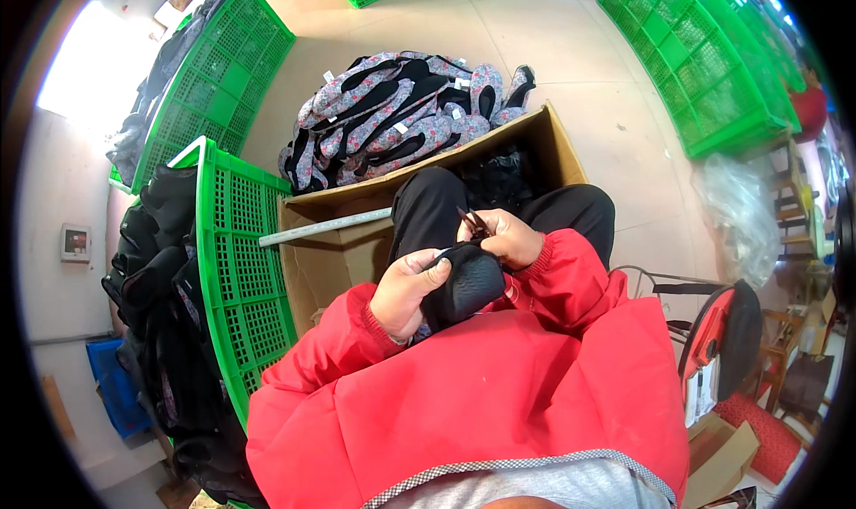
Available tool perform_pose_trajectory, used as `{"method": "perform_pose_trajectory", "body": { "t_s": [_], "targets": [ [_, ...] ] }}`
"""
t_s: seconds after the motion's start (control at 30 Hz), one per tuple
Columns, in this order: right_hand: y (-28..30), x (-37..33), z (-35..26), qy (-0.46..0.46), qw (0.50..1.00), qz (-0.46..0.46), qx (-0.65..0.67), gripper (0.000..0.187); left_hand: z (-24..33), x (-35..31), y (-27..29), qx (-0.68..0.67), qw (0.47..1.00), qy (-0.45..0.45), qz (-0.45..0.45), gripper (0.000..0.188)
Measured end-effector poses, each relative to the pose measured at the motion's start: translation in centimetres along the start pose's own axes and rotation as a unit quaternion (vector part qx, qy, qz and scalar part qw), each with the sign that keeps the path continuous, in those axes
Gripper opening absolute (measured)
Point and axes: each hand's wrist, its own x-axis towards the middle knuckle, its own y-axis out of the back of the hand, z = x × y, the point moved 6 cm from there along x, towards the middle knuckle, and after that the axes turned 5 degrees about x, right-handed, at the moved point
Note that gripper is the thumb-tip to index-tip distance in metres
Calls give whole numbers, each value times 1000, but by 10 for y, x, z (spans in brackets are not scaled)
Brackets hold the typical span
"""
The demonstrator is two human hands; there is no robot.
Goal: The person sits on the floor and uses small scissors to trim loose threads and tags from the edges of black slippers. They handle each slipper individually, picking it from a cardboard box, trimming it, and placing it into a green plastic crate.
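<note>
Pale tiled floor (642,197) extends beyond an open carton (560,143), with a green crate (245,268) at its left. The black piece (471,286) is held up near the lap (580,217): the left hand (406,295) has its grip pinched on one side, apparently for steadiness; the right hand (510,240) has a narrow grip around dark snips (476,225) at the upper edge. Floral pieces (379,108) lie heaped behind the carton, presumably within reach. Materials: black piece soft, rounded, textured; carton plain cardboard; crate latticed plastic

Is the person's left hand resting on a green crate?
No, the left hand grips a black fabric piece, clear of the nearest green crate.
</note>
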Motion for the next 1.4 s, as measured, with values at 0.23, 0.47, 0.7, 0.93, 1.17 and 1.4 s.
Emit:
{"method": "perform_pose_trajectory", "body": {
  "t_s": [0.23,0.47,0.7,0.93,1.17,1.4],
  "targets": [
    [-2,14,-2,44,999,2,29,12,-11,7,-14,-126,983,77,-109,42],
    [7,32,6,32,998,-55,26,14,-18,25,-25,-48,983,81,-158,48],
    [1,27,30,6,973,-51,227,12,-20,23,-13,-107,992,-15,-68,40],
    [32,27,67,136,972,175,77,16,1,12,-6,11,976,-212,46,39],
    [37,-11,64,166,935,299,91,19,-26,72,65,265,900,-242,250,19],
    [36,-20,57,180,937,297,38,16,-29,77,71,329,904,-164,218,28]
  ]
}}
